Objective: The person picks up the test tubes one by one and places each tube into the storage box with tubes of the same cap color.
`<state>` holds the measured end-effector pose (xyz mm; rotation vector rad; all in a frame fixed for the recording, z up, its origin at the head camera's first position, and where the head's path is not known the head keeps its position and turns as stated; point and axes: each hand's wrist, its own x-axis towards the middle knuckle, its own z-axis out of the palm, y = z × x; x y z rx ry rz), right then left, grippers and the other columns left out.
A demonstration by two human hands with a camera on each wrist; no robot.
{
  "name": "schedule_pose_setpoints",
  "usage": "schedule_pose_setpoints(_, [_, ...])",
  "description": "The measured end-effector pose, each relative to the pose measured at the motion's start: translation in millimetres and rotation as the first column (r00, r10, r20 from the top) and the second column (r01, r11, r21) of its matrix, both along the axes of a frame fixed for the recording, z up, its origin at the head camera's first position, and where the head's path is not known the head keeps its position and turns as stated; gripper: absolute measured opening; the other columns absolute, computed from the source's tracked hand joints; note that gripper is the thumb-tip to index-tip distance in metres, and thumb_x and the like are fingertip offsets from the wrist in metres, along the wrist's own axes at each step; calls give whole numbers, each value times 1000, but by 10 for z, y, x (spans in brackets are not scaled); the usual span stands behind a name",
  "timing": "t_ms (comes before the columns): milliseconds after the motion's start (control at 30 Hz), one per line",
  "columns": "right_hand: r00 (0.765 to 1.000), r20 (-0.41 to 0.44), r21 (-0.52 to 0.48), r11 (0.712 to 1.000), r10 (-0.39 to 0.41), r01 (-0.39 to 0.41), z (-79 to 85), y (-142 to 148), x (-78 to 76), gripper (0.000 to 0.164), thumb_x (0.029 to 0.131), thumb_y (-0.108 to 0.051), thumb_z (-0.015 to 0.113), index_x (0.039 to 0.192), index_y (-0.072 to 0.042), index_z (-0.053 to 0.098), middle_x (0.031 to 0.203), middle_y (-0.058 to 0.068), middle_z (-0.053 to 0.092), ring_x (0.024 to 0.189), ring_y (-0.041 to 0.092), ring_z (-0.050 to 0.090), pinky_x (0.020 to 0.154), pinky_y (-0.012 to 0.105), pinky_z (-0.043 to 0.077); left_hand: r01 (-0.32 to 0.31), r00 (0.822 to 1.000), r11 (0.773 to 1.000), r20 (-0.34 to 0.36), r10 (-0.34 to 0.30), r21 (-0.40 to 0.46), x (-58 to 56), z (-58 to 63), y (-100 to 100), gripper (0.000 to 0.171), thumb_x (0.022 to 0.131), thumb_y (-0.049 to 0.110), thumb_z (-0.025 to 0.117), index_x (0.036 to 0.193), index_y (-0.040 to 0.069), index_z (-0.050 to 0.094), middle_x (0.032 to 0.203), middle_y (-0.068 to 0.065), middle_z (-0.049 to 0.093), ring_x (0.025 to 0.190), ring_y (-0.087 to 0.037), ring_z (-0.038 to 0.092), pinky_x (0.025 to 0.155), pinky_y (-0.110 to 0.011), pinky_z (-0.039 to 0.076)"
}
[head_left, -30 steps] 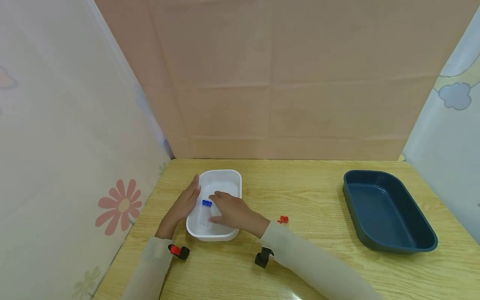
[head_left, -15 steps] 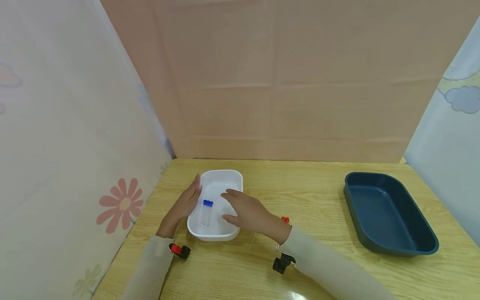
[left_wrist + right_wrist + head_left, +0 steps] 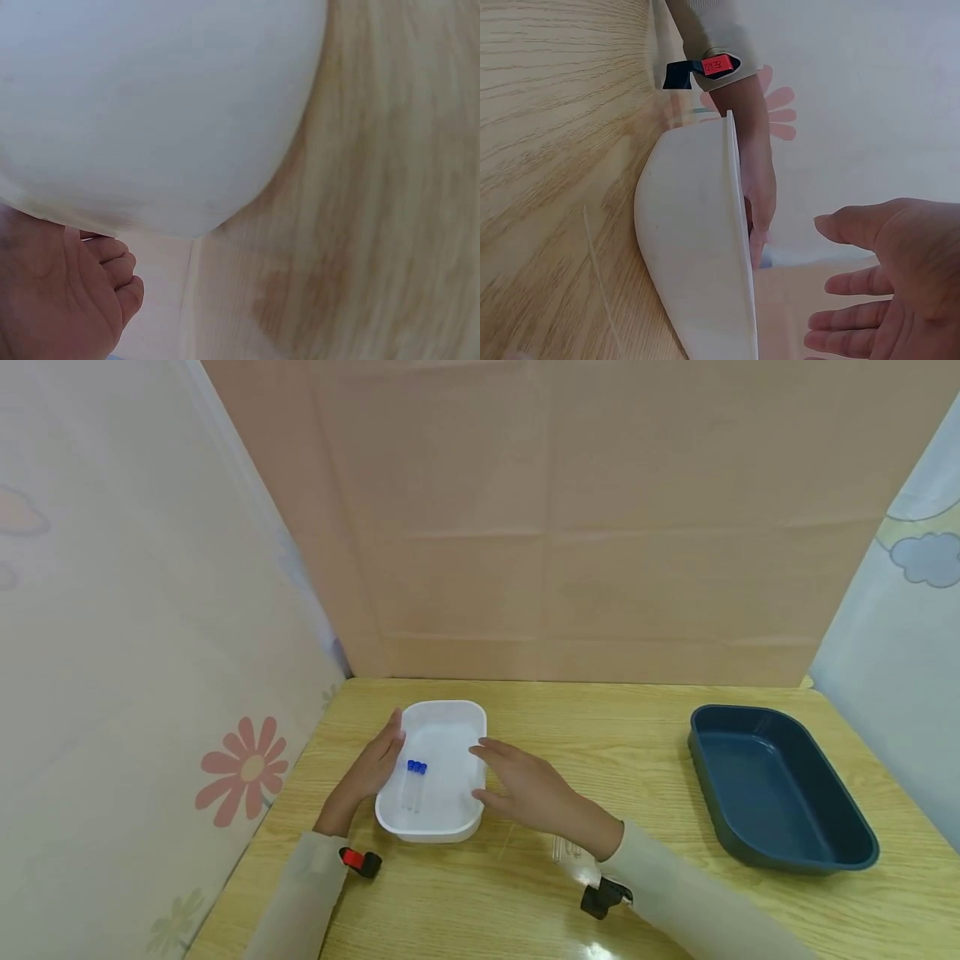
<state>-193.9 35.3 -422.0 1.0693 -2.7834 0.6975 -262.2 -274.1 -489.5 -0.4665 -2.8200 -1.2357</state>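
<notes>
A white tray (image 3: pixel 450 760) stands on the left part of the table. Several clear tubes with blue caps (image 3: pixel 417 767) lie side by side in it. At its left rim, my left hand (image 3: pixel 375 760) holds the tray, the thumb by the rim and the fingers along the outer wall. The left wrist view has the fingers (image 3: pixel 120 274) bent beside the white wall, the thumb hidden. My right hand (image 3: pixel 528 785) hovers at the right rim, fingers spread and nothing between them; the right wrist view shows its palm (image 3: pixel 900 285) apart from the tray wall (image 3: pixel 694 210).
Clear tube ends (image 3: pixel 567 849) show beneath my right forearm, which hides their caps. A thin pale stick (image 3: pixel 506 842) lies just right of the tray. A dark blue basin (image 3: pixel 780 793) stands on the right side. Brown paper (image 3: pixel 540 527) closes off the table's back.
My right hand has moved right, out of the white tray and away from the blue-capped tubes. The right forearm now covers the red caps seen earlier. My left hand stays put.
</notes>
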Motion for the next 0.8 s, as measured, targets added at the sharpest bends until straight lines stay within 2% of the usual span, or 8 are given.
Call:
schedule_pose_setpoints(233, [999,-43,-69,998,1,-4,-28,219,36,61,96,-35,72,146,-5,53,152,17,48,137,36,50,101,53,51,0,1000,1000,-1,0,-10,-15,-1,6,61,113,35,26,162,3,6,169,-12,4,154,-38,9,124,-52,11])
schedule_pose_setpoints(433, [995,-97,-61,998,-8,2,-39,383,103,62,97,-38,70,146,-5,53,152,19,48,131,37,55,96,51,54,-7,1000,1000,9,7,-21,-21,-9,4,62,113,38,24,162,6,5,169,-9,3,155,-37,9,124,-51,11])
schedule_pose_setpoints(800, [995,-78,-76,996,-58,52,6,655,204,61,95,-38,73,145,-8,55,152,16,48,130,38,56,96,55,53,14,1000,1000,9,-14,-8,-31,-19,-9,62,114,33,25,161,-2,6,169,-13,2,155,-35,6,124,-52,9])
